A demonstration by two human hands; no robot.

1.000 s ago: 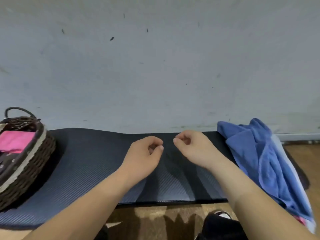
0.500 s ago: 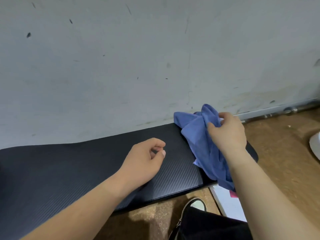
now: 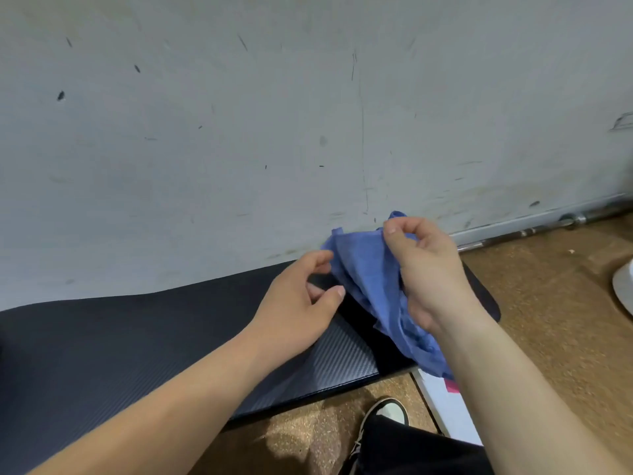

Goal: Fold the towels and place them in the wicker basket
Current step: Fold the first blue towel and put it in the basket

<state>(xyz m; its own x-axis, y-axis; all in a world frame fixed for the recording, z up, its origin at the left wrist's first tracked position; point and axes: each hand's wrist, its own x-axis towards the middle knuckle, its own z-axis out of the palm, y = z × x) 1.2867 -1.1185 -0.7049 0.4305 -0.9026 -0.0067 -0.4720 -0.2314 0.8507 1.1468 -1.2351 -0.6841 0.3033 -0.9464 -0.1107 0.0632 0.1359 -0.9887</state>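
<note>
A crumpled blue towel (image 3: 371, 279) is lifted above the right end of the black mat (image 3: 137, 344). My right hand (image 3: 428, 272) pinches its upper part between thumb and fingers, and the cloth hangs down past my wrist. My left hand (image 3: 298, 303) reaches in from the left with loosely curled fingers, its fingertips at the towel's left edge. Whether it holds the cloth I cannot tell. The wicker basket is out of view.
A grey wall (image 3: 308, 114) rises straight behind the mat. Brown cork floor (image 3: 548, 303) lies to the right. A white and pink cloth (image 3: 448, 406) shows under my right forearm. My shoe (image 3: 383, 416) sits below the mat's front edge. A metal bar (image 3: 534, 228) runs along the wall base.
The view swung right, leaving the basket out of frame. My right hand took the blue towel and raised it. My left hand moved right up to the towel's edge.
</note>
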